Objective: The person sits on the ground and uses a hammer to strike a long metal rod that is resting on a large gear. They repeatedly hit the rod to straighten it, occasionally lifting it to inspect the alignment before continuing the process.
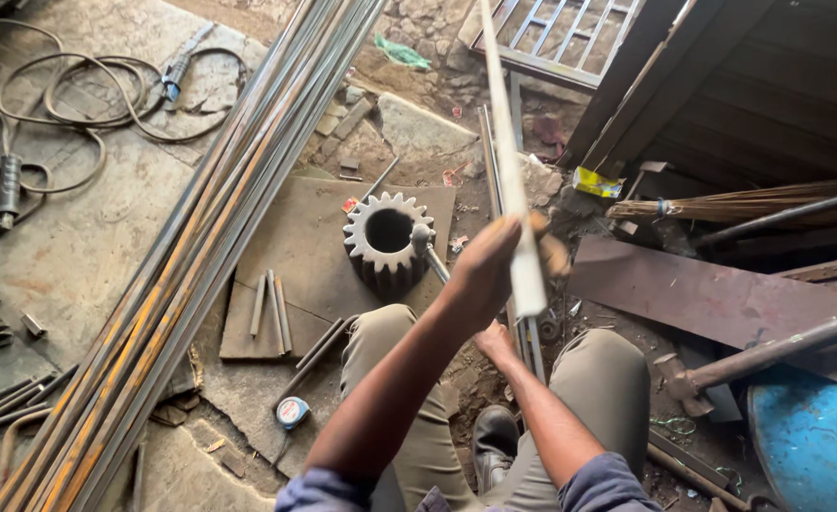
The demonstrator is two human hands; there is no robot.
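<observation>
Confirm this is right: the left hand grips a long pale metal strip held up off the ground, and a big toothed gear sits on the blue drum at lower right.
One detail is wrong. In the head view the gear sits on a flat metal plate on the ground ahead of the knees, not on the blue drum. The rest holds: the left hand grips the long pale strip, raised off the ground.
</observation>
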